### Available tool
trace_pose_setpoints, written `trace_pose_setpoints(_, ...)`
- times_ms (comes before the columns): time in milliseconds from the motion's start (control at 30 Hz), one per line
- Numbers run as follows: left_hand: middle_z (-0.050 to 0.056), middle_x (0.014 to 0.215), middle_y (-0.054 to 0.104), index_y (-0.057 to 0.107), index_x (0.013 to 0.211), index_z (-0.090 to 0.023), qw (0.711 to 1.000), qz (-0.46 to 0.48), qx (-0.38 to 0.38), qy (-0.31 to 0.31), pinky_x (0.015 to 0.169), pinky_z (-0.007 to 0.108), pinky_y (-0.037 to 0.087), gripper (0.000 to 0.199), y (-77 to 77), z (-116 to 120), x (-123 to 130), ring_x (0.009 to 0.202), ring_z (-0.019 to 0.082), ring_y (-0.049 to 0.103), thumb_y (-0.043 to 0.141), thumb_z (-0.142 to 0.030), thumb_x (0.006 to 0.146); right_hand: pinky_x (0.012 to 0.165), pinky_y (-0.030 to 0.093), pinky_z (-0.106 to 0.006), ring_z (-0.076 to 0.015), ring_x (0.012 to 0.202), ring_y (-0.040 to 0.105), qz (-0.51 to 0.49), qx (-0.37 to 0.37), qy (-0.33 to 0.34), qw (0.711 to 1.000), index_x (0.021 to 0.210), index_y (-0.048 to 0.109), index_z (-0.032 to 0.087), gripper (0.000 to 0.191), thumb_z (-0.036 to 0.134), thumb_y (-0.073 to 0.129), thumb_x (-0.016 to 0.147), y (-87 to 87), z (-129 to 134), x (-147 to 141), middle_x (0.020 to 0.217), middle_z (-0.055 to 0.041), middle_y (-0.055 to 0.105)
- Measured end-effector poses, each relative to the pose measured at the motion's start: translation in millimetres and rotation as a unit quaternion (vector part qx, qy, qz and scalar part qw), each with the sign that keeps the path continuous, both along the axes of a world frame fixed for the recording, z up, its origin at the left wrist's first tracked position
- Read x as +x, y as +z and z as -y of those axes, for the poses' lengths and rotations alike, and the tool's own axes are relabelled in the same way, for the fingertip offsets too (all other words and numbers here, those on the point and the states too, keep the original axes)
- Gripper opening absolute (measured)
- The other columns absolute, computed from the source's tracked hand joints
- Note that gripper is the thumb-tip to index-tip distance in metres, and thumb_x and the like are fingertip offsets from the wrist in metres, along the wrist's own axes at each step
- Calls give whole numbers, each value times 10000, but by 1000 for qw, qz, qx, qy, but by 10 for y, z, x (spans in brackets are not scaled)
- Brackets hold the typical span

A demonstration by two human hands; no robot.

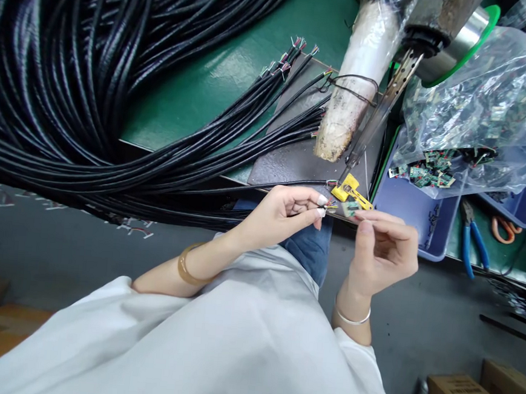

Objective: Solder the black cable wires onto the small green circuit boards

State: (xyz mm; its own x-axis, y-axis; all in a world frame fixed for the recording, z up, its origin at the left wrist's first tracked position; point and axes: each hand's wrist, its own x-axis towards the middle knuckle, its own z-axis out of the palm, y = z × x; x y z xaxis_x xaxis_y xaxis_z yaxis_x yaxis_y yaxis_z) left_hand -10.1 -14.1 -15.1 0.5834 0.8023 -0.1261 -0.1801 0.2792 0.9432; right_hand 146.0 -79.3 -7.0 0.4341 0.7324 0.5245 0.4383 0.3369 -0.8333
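My left hand (280,213) is closed in a pinch around the end of a black cable, whose thin coloured wires (330,206) stick out past the fingertips. Across from it, the thumb and fingers of my right hand (384,249) pinch the edge of a small green circuit board (350,209). Wires and board lie close together; whether they touch, I cannot tell. Just beyond them sits a yellow holder (348,188), with the tip of a mounted soldering iron (373,124) pointing down at it.
Black cables (180,148) with stripped ends cover the left. A pale pipe (354,83) hangs beside the iron, near a solder spool (466,49). At right are a blue tray (417,233), a plastic bag (484,105) of circuit boards, pliers (472,241) and orange-handled scissors (504,230).
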Motion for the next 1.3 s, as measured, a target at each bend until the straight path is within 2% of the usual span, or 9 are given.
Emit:
trace_pose_setpoints(100,28,694,703,658,923,-105,1000,0,3,-2,612,187,500,109,23,6,7,626,89,637,692,-183,855,695,633,-299,-144,823,720,-32,2,-13,999,900,647,222,120,120,696,861,18,-35,10,912,-15,728)
trace_pose_setpoints(333,11,681,693,662,897,-114,1000,12,13,-11,586,172,491,72,36,6,9,596,75,615,686,-127,830,708,632,-269,-127,801,724,-93,-63,40,993,875,630,217,94,154,699,872,-6,-39,-14,913,-1,722)
trace_pose_setpoints(467,12,693,698,665,894,-116,1000,15,17,-13,590,165,497,93,42,-1,4,614,78,630,681,-94,804,717,634,-261,-115,780,722,-129,-63,48,989,864,631,214,98,144,699,867,-2,-36,-21,904,8,719)
trace_pose_setpoints(633,11,691,688,671,888,-121,1000,2,22,-2,595,171,507,90,33,-6,-5,611,82,628,685,-101,801,716,631,-253,-109,799,711,-130,-42,31,990,863,635,211,97,127,682,875,37,-13,-34,884,6,719)
trace_pose_setpoints(1000,11,670,663,691,823,-125,999,-22,16,-19,536,168,467,83,77,2,-10,589,84,586,715,-155,750,687,612,-244,-109,782,690,-112,-86,60,988,859,610,217,94,171,690,880,25,-28,21,871,4,705)
trace_pose_setpoints(1300,17,686,672,680,778,-125,998,-43,25,-24,579,180,521,66,113,37,-6,621,97,618,718,-178,766,711,607,-213,-103,820,708,-127,-98,85,983,864,646,210,90,143,706,867,23,-20,-10,888,4,721)
